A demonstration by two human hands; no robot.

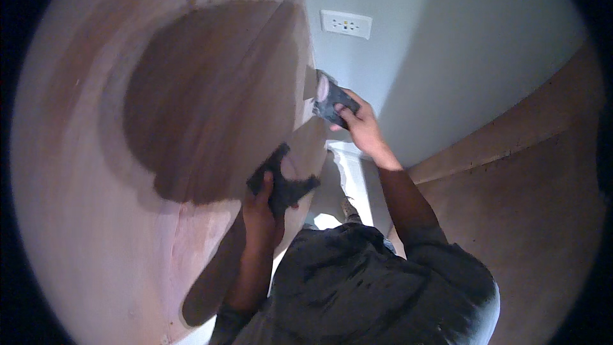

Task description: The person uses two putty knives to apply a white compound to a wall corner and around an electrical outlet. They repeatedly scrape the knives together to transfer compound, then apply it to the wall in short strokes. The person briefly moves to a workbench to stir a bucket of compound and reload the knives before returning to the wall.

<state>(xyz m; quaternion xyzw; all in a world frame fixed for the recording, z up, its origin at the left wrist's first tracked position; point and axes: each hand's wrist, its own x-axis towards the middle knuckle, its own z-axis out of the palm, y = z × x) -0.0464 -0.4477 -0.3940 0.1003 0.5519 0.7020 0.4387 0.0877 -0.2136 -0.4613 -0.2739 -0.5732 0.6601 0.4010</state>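
Observation:
My left hand (258, 207) is closed round a dark, flat, scraper-like plate (271, 188), thumb on its face. A pale pinkish area sits in a curve at the plate's right side; I cannot tell whether it is filler on the plate or a gap in it. Higher and to the right, my right hand (361, 124) grips a dark grey scraper (332, 105), thumb across its face. A pale pink smear of filler lies along that scraper's left edge. This edge is at the corner where the brown, streaked wall (211, 230) meets the pale grey-green wall (396, 45); contact is unclear.
A white socket plate (345, 24) is set in the pale wall above my right hand. On the right, a brown panel with a ledge (498, 160) runs along. My round shadow darkens the streaked wall. Below my hands is a bright white strip (356, 182).

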